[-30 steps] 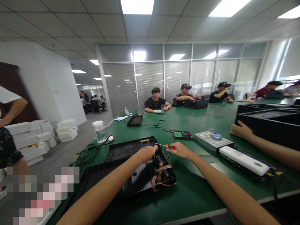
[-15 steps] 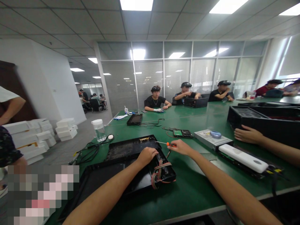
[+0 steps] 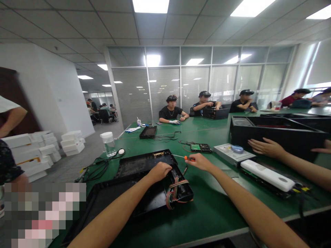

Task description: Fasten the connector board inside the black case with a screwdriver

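My right hand is closed around the orange and black handle of a screwdriver. Its thin shaft points left, and the tip is near the far right corner of a black panel. My left hand is curled, with its fingers at the edge of the black plastic housing at the panel's right end; the fingertips are partly hidden. Striped ribbon cable loops around that housing close by. A small brass-coloured part lies on the panel's far edge.
To the right are a metal drive box with a blue tape roll, a white elongated device and a black computer case touched by another person's hand. A circuit board, cables and a water jar stand around.
The other person's hands have shifted the black computer case to the left, closer to the metal drive box. My left hand has moved slightly left; my right hand and screwdriver stay nearly still.
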`<state>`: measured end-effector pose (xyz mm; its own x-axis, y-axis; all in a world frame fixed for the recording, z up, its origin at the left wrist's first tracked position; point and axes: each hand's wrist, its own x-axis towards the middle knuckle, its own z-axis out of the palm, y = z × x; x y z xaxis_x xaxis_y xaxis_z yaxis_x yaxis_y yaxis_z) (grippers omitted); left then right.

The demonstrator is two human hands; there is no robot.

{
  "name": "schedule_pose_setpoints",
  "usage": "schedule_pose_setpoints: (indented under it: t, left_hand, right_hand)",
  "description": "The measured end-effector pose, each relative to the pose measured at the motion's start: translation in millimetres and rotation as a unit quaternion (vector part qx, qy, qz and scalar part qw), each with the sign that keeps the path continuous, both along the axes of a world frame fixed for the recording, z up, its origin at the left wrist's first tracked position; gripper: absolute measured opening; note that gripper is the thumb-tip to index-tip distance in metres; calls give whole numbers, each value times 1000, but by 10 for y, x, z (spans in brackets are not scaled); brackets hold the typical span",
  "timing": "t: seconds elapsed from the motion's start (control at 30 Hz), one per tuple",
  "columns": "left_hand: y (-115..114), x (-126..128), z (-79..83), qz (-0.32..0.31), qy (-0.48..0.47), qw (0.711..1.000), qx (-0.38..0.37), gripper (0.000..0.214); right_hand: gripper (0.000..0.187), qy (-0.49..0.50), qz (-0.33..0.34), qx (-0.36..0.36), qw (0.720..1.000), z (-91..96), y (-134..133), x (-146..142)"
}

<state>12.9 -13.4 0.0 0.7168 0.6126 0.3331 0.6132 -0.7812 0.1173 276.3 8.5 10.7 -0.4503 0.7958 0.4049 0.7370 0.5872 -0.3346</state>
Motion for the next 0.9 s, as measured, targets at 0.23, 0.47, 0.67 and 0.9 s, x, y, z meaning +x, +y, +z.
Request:
schedule_pose_setpoints:
  t: [0.23,0.47,0.67,0.9]
  left_hand:
    - [13,-47,2,-39,10,999,3,22]
    - [18,-47,22,-20,-20,999,-21,17]
    - [15,-31,16,13,-15,999,-26,14]
    - [41,-13,4,19,-14,999,-29,14]
  right_hand:
    - [34,39,16,-46,998,26,-33,-11]
    - [29,191,77,-267,941,114,-50,118]
    - [29,218,87,-118,965,236,-23,192]
    - [29,234,44,7,971,191,-84,-51]
